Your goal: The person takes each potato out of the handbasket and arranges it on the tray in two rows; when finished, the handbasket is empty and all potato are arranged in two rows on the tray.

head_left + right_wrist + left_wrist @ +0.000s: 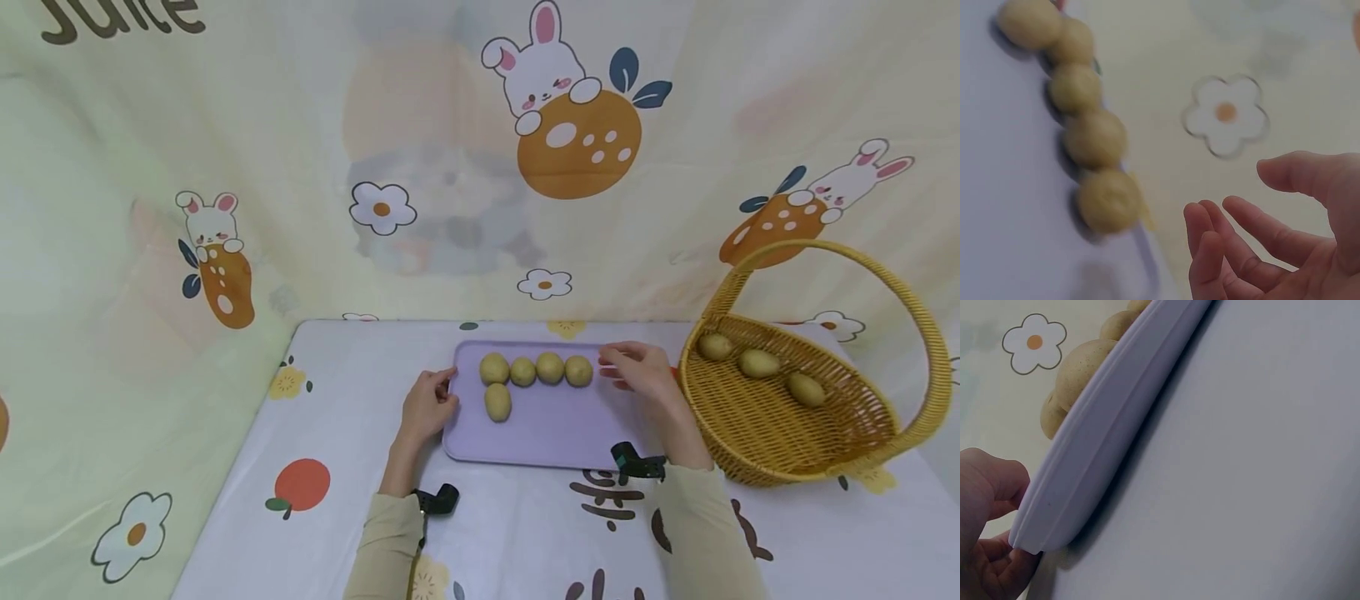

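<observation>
A lilac tray point(555, 433) lies on the table with several potatoes on it. Most form a row along its far side, and one more potato point(498, 402) sits in front of the row's left end. My left hand point(429, 407) grips the tray's left edge, thumb and fingers at the rim point(1079, 469) in the left wrist view. Over the tray's far right corner hovers my right hand point(641, 371), holding nothing, its fingers loosely bent and spread from the thumb. It is just right of the row's last potato point(1110, 200), apart from it.
To the right of the tray stands a yellow wicker basket point(780, 433) with a tall handle, three potatoes point(759, 362) inside. A patterned white cloth point(337, 442) covers the table. Behind it hangs a curtain point(450, 100) printed with rabbits and flowers.
</observation>
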Available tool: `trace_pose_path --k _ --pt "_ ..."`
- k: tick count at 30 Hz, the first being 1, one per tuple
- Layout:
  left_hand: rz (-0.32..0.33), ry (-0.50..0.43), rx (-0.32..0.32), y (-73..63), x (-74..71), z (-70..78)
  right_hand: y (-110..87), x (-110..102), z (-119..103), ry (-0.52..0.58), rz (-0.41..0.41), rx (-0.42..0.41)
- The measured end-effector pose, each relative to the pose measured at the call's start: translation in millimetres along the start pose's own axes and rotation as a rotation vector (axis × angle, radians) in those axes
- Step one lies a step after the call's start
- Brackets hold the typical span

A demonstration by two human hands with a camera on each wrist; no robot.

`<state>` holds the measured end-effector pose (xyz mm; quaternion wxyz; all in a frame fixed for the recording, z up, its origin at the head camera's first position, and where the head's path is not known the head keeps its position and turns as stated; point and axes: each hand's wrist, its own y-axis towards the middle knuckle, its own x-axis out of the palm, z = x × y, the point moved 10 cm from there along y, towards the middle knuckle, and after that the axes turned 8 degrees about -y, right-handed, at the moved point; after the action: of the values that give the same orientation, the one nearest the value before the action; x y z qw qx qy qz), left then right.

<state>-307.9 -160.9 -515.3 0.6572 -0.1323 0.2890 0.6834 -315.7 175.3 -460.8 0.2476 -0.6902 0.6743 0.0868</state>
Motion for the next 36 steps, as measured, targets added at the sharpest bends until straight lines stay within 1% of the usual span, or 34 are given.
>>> trace_pose_path --k 2,5,9,14,15,20,22,26,27,31,34,36 --pt "-0.002 0.002 -0.002 -0.3 -0.3 -0.6 -0.6 -14 2 -0.027 0.02 0.007" --pt "0.0 0.007 -0.004 -0.9 -1.4 -1.4 -1.5 -34 1 -0.045 0.05 -0.007" --pt "0.004 0.008 -0.002 -1.4 -2.7 -2.3 -1.6 -56 3 -0.024 0.083 -0.02" --pt "-0.002 0.001 -0.007 -1.9 -1.2 -5.6 1.2 -81 15 0.014 0.103 0.01" --pt "-0.002 -0.001 -0.006 -2.0 -0.8 -5.9 2.1 -87 18 0.032 0.107 0.02" --pt "-0.004 -0.007 -0.011 -1.0 1.2 -8.7 5.7 -110 36 0.232 0.112 0.044" --pt "-0.004 -0.006 -0.012 -0.4 1.5 -8.8 5.8 -118 41 0.269 0.113 0.047" --pt "-0.002 -0.013 -0.007 -0.1 1.7 -7.9 6.6 -130 47 0.195 0.134 0.049" --pt "-0.001 -0.013 -0.005 -0.1 1.7 -7.5 7.3 -133 48 0.161 0.141 0.052" --pt "0.001 -0.006 -0.001 0.3 1.2 -6.7 12.6 -143 54 0.138 0.167 0.063" --pt "0.0 -0.005 0.006 0.4 1.0 -4.8 16.5 -148 59 0.091 0.182 0.075" --pt "0.0 -0.009 0.011 0.6 0.9 -3.5 18.4 -150 63 0.062 0.175 0.082"
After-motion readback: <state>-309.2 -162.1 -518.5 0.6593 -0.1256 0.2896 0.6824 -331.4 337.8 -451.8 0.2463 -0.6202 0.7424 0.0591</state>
